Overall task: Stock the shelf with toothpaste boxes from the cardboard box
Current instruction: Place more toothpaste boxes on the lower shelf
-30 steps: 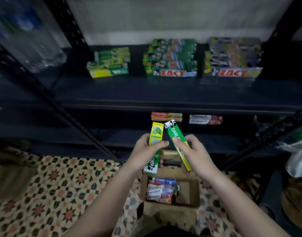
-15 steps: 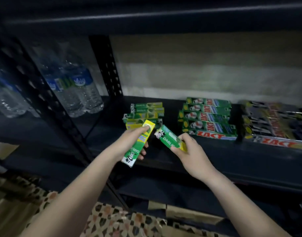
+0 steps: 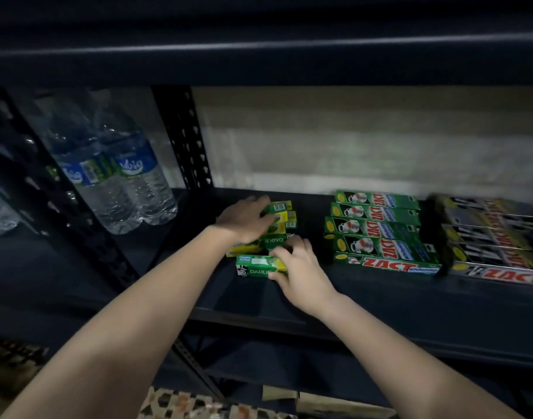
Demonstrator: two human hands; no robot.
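**Green Darlie boxes going onto the stack, both hands on shelf**

Clear plastic water bottles [image 3: 129,176] stand far left, behind the black upright post [image 3: 185,137]; not ours. Next comes the Darlie stack [image 3: 282,217] on the dark shelf [image 3: 380,300], toward its back. Our left hand [image 3: 244,220] lies flat on top of that stack, fingers fairly straight, pressing a box down; we cannot tell if the thumb hooks an edge. Just in front sits the front Darlie box [image 3: 257,266], label facing us, lying flat on the shelf and touching the stack. Our right hand [image 3: 301,267] pinches its right end, fingers curled over the top, thumb underneath. Further right, well apart: green Zact row [image 3: 377,231], then the dark Zact row [image 3: 495,240] at the frame edge. Cardboard box [image 3: 334,403] only peeks in at the bottom, under the shelf.

Handling, our guess: thin carton, light, stiff along its length, crushable at the flaps, glossy so a bit slick. Best hold is across the short end or long sides, light squeeze. Step in hand looks like squaring the new boxes against the stack.
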